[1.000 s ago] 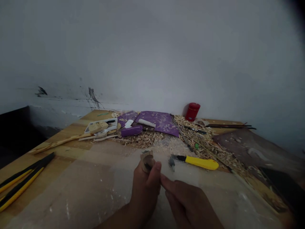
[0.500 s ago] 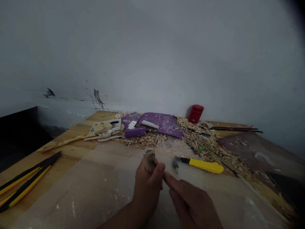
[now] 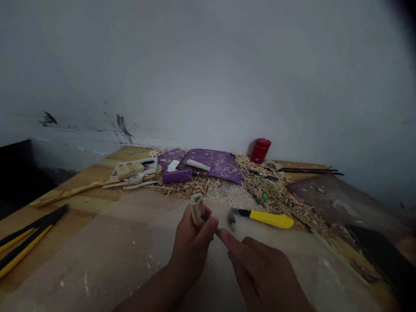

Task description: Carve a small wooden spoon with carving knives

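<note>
My left hand (image 3: 193, 242) is wrapped round a small piece of pale wood (image 3: 196, 210), whose upper end sticks out above the fingers. Its thumb lies against the wood. Close by on the right, my right hand (image 3: 260, 264) is closed, its forefinger stretched towards the left thumb. A slim carving tool (image 3: 218, 232) with a dark tip runs from the right hand to the wood; most of it is hidden by fingers. Just beyond the hands lie a yellow utility knife (image 3: 271, 218) and a small grey pointed bit (image 3: 231, 218).
Wood shavings (image 3: 195, 187) cover the back of the table around purple sheets (image 3: 214, 164). A red canister (image 3: 260, 150) stands by the wall. A white tray (image 3: 114, 173) with wood pieces and a long stick (image 3: 74, 187) are at left. Yellow-black handled pliers or cutters (image 3: 35, 238) lie nearer.
My left hand has tipped the wood more upright, so more of its length shows. The right hand stays close beside it. The whole view has shifted slightly.
</note>
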`<act>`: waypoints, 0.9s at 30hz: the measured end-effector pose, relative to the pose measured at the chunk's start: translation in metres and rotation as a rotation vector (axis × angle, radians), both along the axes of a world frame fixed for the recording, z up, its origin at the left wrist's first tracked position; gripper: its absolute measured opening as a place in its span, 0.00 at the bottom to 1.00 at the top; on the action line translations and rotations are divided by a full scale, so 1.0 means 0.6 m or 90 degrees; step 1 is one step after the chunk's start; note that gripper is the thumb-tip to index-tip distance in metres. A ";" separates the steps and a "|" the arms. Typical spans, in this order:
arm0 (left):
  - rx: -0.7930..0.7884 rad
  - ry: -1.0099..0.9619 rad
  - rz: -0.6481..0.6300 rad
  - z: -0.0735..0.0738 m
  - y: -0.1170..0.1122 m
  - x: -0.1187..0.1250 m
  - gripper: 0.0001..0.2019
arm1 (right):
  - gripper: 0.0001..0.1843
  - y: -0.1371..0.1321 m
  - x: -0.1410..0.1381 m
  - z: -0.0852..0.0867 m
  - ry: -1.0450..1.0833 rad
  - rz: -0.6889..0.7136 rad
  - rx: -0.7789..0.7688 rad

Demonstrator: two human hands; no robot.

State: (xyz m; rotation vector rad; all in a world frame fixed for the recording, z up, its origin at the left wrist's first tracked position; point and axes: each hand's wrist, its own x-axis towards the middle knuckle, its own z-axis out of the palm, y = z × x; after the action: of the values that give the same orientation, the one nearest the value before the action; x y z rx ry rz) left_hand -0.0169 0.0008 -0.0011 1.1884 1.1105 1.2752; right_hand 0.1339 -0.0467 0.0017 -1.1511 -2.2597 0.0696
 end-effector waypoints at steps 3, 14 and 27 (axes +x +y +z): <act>0.029 0.003 -0.033 -0.004 0.003 -0.002 0.12 | 0.21 -0.001 0.000 0.008 -0.001 -0.006 0.000; 0.124 0.307 0.095 -0.007 0.004 0.001 0.12 | 0.21 -0.008 -0.015 -0.004 -0.023 -0.040 0.051; -0.024 0.149 0.095 0.002 -0.003 0.014 0.10 | 0.20 -0.003 -0.038 -0.023 -0.003 -0.081 0.129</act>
State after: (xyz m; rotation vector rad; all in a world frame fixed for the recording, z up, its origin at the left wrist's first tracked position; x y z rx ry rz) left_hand -0.0084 -0.0007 0.0003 1.2686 1.4118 1.2428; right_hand 0.1109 -0.0482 -0.0123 -1.1831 -2.1357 -0.2083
